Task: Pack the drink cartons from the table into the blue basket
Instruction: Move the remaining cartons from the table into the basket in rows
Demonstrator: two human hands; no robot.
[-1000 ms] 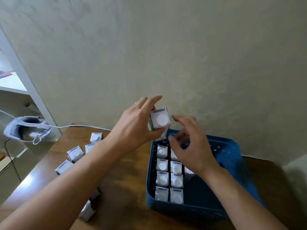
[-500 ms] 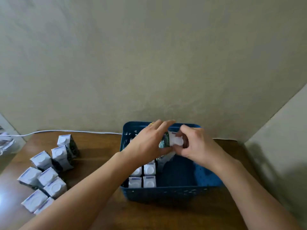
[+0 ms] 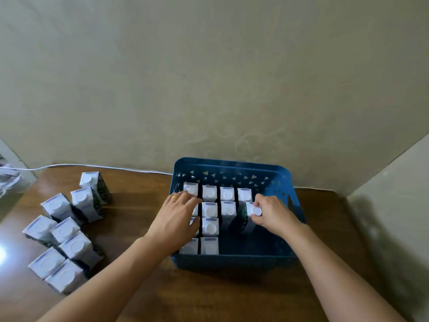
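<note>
Left hand (image 3: 176, 219) now released, flat on packed cartons (image 3: 210, 209), right hand (image 3: 272, 214) grip pinching carton (image 3: 251, 212) in blue basket (image 3: 232, 261)

One camera sits on my head, looking forward and steeply down at the tabletop (image 3: 144, 296) close below me, with my forearms reaching in from the bottom edge and the wall (image 3: 209, 77) filling the upper half.

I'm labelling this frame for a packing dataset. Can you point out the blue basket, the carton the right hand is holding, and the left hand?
blue basket (image 3: 232, 164): head view, on its far rim.
held carton (image 3: 251, 209): head view, on its white top.
left hand (image 3: 177, 218): head view, on its back.
</note>
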